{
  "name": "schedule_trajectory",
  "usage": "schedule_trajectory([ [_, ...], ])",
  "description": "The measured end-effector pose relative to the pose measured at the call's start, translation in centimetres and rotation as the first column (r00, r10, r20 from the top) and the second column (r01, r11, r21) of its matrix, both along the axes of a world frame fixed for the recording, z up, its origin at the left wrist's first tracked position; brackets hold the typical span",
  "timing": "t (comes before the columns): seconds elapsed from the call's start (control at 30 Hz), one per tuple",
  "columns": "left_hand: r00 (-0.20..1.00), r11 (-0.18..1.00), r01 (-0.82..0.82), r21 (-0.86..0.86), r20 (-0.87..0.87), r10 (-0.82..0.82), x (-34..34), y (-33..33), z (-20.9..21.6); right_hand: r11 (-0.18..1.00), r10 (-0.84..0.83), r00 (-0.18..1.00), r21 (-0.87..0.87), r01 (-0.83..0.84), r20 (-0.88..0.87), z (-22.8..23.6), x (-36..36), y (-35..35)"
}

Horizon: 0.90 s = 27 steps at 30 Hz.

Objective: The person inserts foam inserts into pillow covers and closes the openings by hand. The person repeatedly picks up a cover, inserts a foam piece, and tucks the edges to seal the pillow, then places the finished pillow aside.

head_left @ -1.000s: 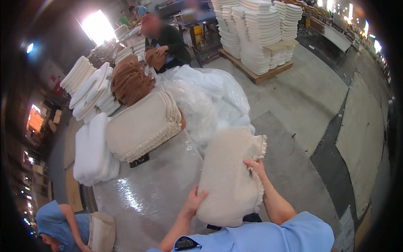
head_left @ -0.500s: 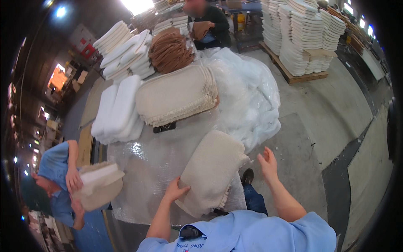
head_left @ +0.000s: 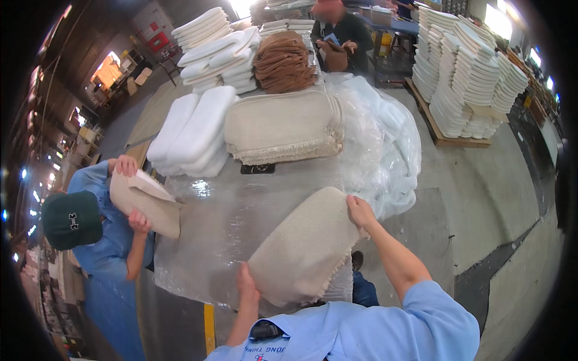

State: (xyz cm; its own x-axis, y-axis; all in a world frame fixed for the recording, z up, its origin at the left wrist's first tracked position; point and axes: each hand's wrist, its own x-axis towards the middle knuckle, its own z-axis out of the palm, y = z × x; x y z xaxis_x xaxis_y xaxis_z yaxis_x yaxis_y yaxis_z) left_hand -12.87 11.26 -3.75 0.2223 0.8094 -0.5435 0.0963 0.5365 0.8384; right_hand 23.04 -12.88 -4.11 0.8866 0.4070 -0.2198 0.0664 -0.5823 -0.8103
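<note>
A beige woven cushion cover [head_left: 307, 246] with a frayed edge lies slantwise at the near side of the plastic-wrapped table. It looks padded, but whatever is inside is hidden. My right hand [head_left: 361, 213] is closed on its upper right corner. At the lower left end, my left hand [head_left: 247, 286] grips the border, its fingers partly hidden. Beyond it sits a stack of similar beige covers [head_left: 283, 123]. Left of that stack are white foam pads [head_left: 195, 126], and a pile of brown fabric pieces [head_left: 283, 63] lies behind.
A co-worker in a green cap [head_left: 72, 221] at left handles a beige cover [head_left: 147, 201] with white padding. Another person [head_left: 343, 42] stands at the far side holding brown fabric. Clear plastic bagging [head_left: 379, 144] bulges at right. White pads on a pallet [head_left: 457, 141] stand beyond.
My right hand has come in from the right and taken the cover's upper corner. My left hand has shifted down its left end. The co-worker at left has raised and turned their cover.
</note>
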Motion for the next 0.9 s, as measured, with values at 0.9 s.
schedule_trajectory([
  [0.9,0.067,0.028,0.996,0.087,-0.494,-0.867,1.6,-0.6,4.0,0.854,0.202,0.860,-0.347,-0.389,-0.469,1.0,-9.5,-9.8],
])
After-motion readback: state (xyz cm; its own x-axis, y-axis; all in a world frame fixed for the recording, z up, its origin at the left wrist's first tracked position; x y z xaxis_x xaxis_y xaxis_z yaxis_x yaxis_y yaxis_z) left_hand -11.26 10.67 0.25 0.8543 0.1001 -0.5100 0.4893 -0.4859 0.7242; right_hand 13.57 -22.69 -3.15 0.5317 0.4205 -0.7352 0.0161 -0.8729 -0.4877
